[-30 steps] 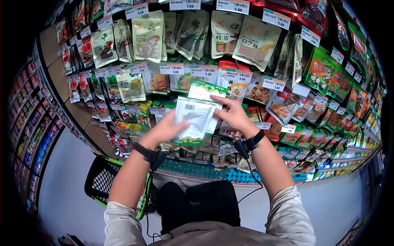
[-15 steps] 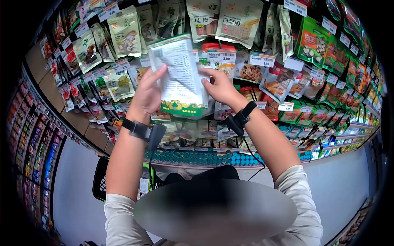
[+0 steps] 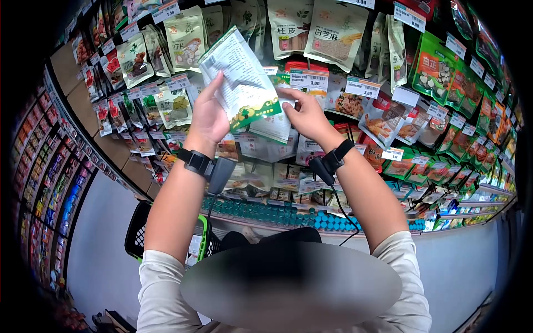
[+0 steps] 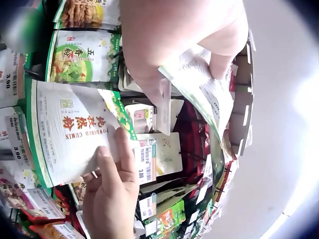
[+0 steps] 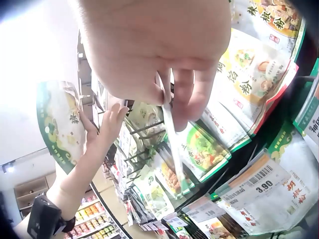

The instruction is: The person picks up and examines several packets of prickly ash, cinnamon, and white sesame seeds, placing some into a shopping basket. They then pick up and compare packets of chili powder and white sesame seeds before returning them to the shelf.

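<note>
My left hand (image 3: pixel 211 116) grips a white spice packet (image 3: pixel 239 77) with a green border, thumb on its printed back; the packet leans to the left. Its front (image 5: pixel 62 124), with a food picture, shows in the right wrist view. Lower and to the right, my right hand (image 3: pixel 308 116) pinches a second packet (image 3: pixel 275 129) by its edge, partly behind the first in the head view. The left wrist view shows the front of this powdered cumin packet (image 4: pixel 75 132), white with green and yellow trim.
Hanging spice packets fill the shelf ahead, among them a white sesame pouch (image 3: pixel 336 33) and a cinnamon pouch (image 3: pixel 288 28). Price tags (image 3: pixel 363 87) line the rails. Below stand several blue-capped containers (image 3: pixel 333 221). A black basket with a green rim (image 3: pixel 203 244) sits on the floor.
The left hand's packet has moved up and left from its overlap with the other packet, then tilted leftward. The cumin packet has stayed in the right hand.
</note>
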The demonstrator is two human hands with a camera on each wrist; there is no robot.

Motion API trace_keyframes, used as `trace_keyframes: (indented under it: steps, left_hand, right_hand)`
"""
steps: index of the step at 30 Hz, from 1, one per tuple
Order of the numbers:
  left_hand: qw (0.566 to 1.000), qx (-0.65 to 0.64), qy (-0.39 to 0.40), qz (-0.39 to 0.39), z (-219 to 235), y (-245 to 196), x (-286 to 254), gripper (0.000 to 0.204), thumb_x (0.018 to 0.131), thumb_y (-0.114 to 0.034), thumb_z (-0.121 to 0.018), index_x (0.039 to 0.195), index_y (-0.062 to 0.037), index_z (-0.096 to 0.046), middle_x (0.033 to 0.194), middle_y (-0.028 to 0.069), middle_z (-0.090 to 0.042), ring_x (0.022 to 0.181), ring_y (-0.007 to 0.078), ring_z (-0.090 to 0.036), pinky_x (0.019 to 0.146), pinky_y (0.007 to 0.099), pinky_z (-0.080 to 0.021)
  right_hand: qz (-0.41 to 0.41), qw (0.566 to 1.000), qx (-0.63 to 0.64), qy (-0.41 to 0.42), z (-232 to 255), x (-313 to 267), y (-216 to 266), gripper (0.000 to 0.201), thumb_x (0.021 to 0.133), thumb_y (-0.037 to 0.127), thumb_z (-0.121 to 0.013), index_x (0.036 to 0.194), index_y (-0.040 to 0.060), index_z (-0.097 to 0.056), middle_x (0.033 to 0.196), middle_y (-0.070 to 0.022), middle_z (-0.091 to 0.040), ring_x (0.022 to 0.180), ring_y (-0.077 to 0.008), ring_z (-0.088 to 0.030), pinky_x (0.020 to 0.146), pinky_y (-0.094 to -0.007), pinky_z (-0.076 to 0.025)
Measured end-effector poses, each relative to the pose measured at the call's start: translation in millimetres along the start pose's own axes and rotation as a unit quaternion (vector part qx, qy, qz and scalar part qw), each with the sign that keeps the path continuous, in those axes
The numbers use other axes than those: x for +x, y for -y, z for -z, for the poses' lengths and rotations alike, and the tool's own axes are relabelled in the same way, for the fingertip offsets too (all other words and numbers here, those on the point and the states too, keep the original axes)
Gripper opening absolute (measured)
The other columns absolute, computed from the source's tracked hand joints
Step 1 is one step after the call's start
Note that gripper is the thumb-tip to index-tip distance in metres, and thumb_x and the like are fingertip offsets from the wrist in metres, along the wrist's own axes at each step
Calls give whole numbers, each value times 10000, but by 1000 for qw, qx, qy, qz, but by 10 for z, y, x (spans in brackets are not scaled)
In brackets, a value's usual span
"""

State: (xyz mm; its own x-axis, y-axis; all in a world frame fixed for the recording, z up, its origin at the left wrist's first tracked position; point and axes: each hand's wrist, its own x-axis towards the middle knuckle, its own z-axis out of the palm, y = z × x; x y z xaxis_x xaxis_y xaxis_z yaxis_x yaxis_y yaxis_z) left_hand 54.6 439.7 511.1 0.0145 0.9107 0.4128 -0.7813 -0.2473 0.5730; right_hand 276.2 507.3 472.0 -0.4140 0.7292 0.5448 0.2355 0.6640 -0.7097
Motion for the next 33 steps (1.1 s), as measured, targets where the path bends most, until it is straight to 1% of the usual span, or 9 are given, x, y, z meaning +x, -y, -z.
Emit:
trace_keyframes:
  steps: [5, 7, 10, 11, 14, 18, 22, 23, 33]
  left_hand:
    - [997, -43, 69, 10, 40, -304, 84, 399, 1020, -150, -492, 1340, 86, -464, 1345, 227, -567, 1247, 363, -559, 1107, 499, -417]
    - [1000, 21, -10, -17, -161, -252, 52, 404, 1016, -140, -484, 1346, 89, -440, 1343, 242, -555, 1236, 363, -564, 1086, 495, -440]
    - [997, 40, -50, -35, -199, -153, 135, 424, 1013, -146, -483, 1367, 77, -410, 1365, 227, -536, 1259, 348, -542, 1086, 477, -434]
    - [999, 20, -26, -37, -159, -170, 129, 402, 1022, -146, -473, 1353, 78, -425, 1358, 236, -543, 1246, 365, -554, 1069, 492, -459]
    - [992, -95, 86, 18, 77, -287, 132, 388, 1040, -181, -449, 1356, 44, -445, 1368, 229, -543, 1254, 392, -549, 1029, 549, -498]
    - [992, -105, 67, 22, 273, -371, 102, 388, 1042, -208, -445, 1363, 9, -459, 1378, 215, -542, 1256, 398, -548, 976, 589, -521]
    - [991, -118, 61, 23, 380, -426, 79, 382, 1045, -229, -443, 1344, 6, -482, 1353, 217, -564, 1237, 403, -563, 964, 599, -524]
    - [993, -107, 51, 2, 397, -432, 92, 388, 1045, -236, -447, 1339, 14, -483, 1355, 219, -563, 1236, 405, -563, 964, 595, -525]
    - [995, 75, -26, -57, 282, -226, -324, 420, 1020, -171, -498, 1385, 27, -434, 1352, 169, -562, 1232, 326, -569, 1074, 483, -445]
  right_hand:
    - [61, 998, -9, -1, 17, 2, 70, 449, 898, 68, -581, 1347, 71, -585, 1190, -140, -684, 764, -179, -601, 773, -308, -506]
    - [73, 997, -25, -11, -21, 17, 8, 510, 881, 77, -572, 1390, 87, -551, 1268, -159, -648, 811, -197, -619, 801, -312, -505]
    - [40, 999, 20, -3, -67, 0, 130, 543, 864, 85, -568, 1406, 99, -540, 1077, -150, -704, 685, -164, -576, 701, -315, -497]
    - [20, 1000, 12, -4, -57, 6, 165, 569, 879, 123, -621, 1439, 158, -525, 683, 29, -551, 580, -55, -426, 571, -249, -412]
    - [14, 1000, 12, -9, -84, 69, 121, 593, 848, 115, -598, 1435, 120, -516, 647, -47, -569, 528, -114, -468, 543, -315, -424]
    - [-13, 996, 81, -23, -173, 185, -24, 620, 855, 160, -630, 1456, 110, -486, 621, -39, -537, 555, -116, -490, 562, -305, -431]
    - [66, 982, 165, -71, -330, 301, -60, 613, 867, 114, -623, 1450, 18, -458, 829, -100, -678, 666, -142, -591, 675, -300, -503]
    - [7, 991, 125, -44, -288, 289, -62, 599, 865, 91, -618, 1428, -34, -457, 1031, -171, -704, 811, -185, -658, 779, -304, -524]
    - [61, 996, 22, -57, -292, 321, -35, 528, 850, 81, -561, 1353, -70, -507, 1146, -285, -663, 1083, -368, -648, 957, -370, -482]
